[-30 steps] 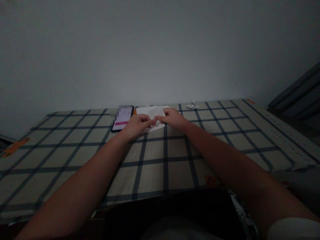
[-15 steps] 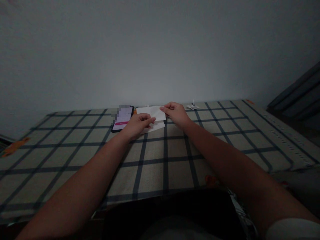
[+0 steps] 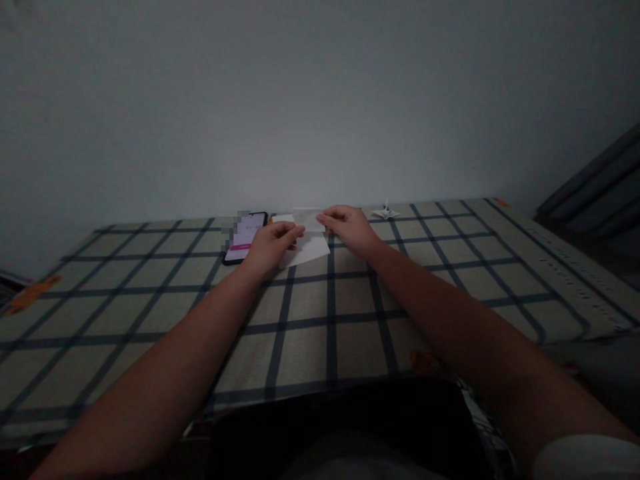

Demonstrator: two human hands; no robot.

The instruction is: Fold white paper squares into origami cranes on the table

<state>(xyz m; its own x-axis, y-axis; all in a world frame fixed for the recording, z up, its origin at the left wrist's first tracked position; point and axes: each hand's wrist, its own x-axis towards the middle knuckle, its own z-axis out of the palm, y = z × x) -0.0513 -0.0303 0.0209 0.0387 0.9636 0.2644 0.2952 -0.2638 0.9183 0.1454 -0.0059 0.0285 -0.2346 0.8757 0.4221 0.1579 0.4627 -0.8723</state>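
A small sheet of white paper [image 3: 307, 217] is held up between both hands, above the table. My left hand [image 3: 273, 245] is closed, its thumb and fingers pinching the paper's left side. On the right edge, my right hand [image 3: 347, 229] grips the same sheet between thumb and fingers. Beneath it, another white paper [image 3: 313, 250] lies flat on the checked tablecloth, partly hidden by my left hand and the raised sheet. Just left of my left hand is a phone [image 3: 244, 237] with its screen lit.
A small folded white paper piece [image 3: 385, 212] stands near the wall, right of my right hand. The checked tablecloth [image 3: 330, 333] covers the table, which meets a plain wall [image 3: 320, 107]. Dark folded fabric [image 3: 600, 180] hangs at the far right.
The held sheet has tilted more upright and shifted slightly left. More of the paper underneath now shows. Both hands have moved a little left, the left one also slightly up.
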